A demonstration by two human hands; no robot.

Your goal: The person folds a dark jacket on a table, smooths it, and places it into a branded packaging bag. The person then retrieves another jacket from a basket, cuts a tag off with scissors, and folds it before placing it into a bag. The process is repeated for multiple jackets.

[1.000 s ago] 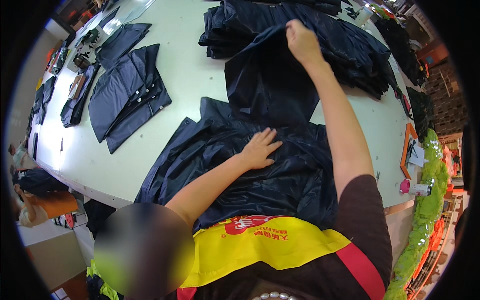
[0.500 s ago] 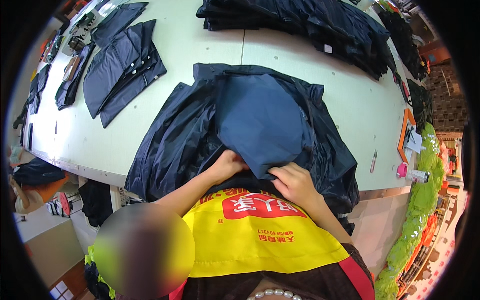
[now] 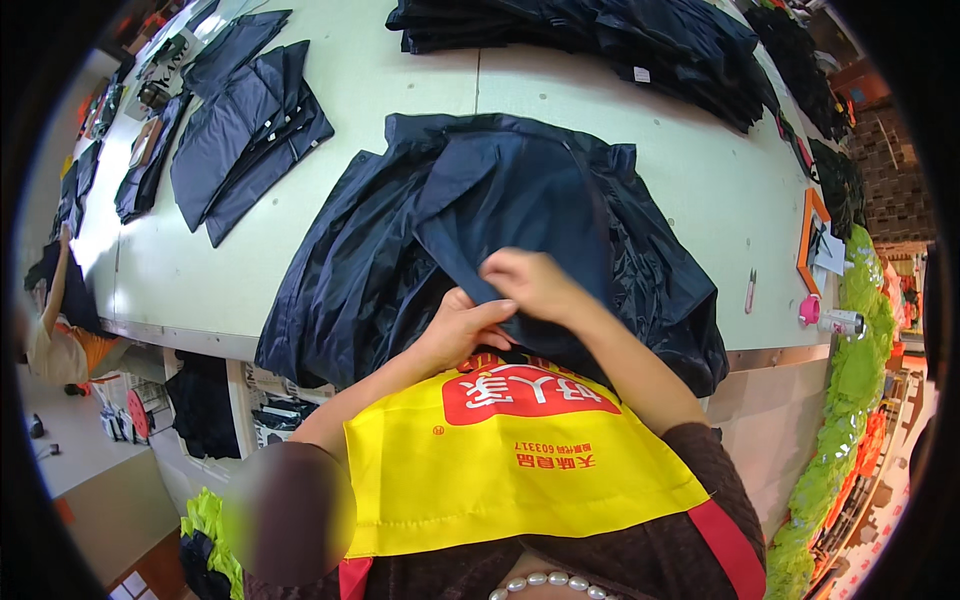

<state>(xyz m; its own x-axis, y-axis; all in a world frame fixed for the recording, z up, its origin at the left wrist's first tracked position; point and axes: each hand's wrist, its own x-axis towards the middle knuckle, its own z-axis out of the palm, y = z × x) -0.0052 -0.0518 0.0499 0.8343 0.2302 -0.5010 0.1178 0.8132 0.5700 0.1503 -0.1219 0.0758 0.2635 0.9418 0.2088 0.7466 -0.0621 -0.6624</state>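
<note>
A dark navy jacket point(image 3: 340, 250) of thin, shiny cloth lies spread at the table's near edge. Its middle panel shows a smooth matte face with a folded flap on the left. My left hand point(image 3: 465, 325) is closed on the lower edge of that flap, thumb on top. Just above and to the right, my right hand point(image 3: 535, 285) is closed with curled fingers at the flap's edge, slightly smeared by motion. Its fingertips are partly hidden, and cloth appears to be pinched in them.
Folded dark garments lie in a stack point(image 3: 250, 130) at the left, with a larger pile point(image 3: 580, 40) at the back. To the right are a small pink-handled tool point(image 3: 751, 290), an orange frame point(image 3: 812, 240) and a can point(image 3: 840, 322). Another person point(image 3: 60, 320) is at the far left.
My right hand has moved up and left over the cloth. The middle panel, raised and bulging before, now lies flatter with its left flap folded. The person at the left now reaches to the table.
</note>
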